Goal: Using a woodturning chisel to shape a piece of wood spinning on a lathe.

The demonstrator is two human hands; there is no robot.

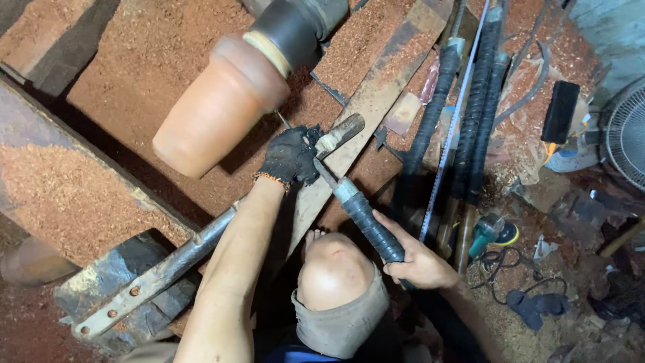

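A reddish-brown wooden cup-shaped piece (pixel 215 111) is mounted on a dark lathe chuck (pixel 295 27) at the top. My left hand (pixel 290 156), in a black glove, grips the metal shaft of a long turning chisel just below the piece, beside a short wooden stub (pixel 342 132). My bare right hand (pixel 420 263) is closed around the chisel's handle (pixel 368 220), which is wrapped in black tape. The chisel tip is hidden behind the glove. My bent knee (pixel 334 265) sits between my arms.
Red sawdust (pixel 134 60) covers the lathe bed. A metal bar (pixel 154 274) runs out to the lower left. Several long tape-wrapped tools (pixel 474 101) lean at the right, with a teal angle grinder (pixel 490 232), a black block (pixel 560 111) and a fan (pixel 628 134) beyond.
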